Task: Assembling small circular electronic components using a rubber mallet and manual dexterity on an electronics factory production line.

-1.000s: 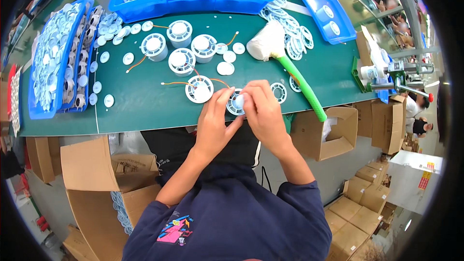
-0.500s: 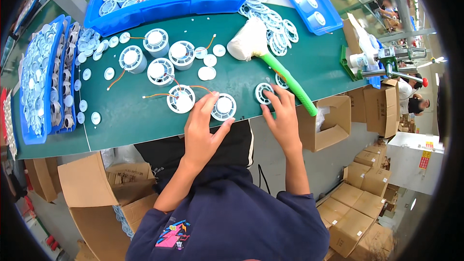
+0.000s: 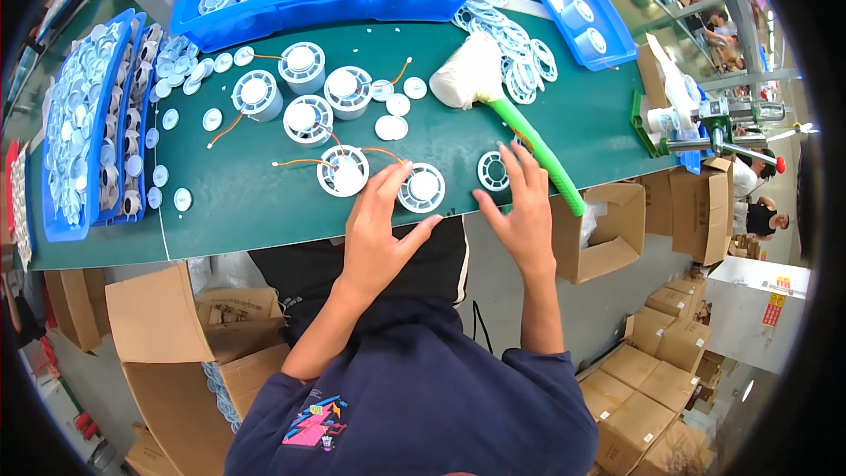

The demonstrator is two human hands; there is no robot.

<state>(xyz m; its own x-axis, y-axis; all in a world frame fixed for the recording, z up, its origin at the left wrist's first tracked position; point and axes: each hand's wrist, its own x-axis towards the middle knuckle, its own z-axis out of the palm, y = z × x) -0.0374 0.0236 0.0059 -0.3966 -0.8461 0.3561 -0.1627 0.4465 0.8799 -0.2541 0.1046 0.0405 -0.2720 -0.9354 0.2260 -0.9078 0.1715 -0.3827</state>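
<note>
My left hand point(image 3: 377, 227) is at the table's near edge, thumb apart from its stretched fingers. Its fingertips rest beside a round white-blue slotted housing point(image 3: 421, 188), possibly touching its rim or an orange wire. To the right, my right hand point(image 3: 527, 216) is open, fingers spread. Its thumb and index finger are nearest a flat slotted ring point(image 3: 493, 172); its other fingertips cover most of a second ring beside the green handle. Another wired housing point(image 3: 343, 171) lies just left of my left hand. Farther back stand several cup-shaped housings point(image 3: 307, 119) with wires.
A mallet with a white-wrapped head point(image 3: 467, 70) and green handle point(image 3: 546, 159) lies right of centre. Behind it are piled rings point(image 3: 522, 62) and a blue tray point(image 3: 614, 46). Blue bins point(image 3: 335, 9) stand at the back and left. Cardboard boxes point(image 3: 597, 234) sit below the table.
The view has shifted slightly. My right hand has moved a little away from me, its fingers now over the second ring. My left hand stays beside the same housing.
</note>
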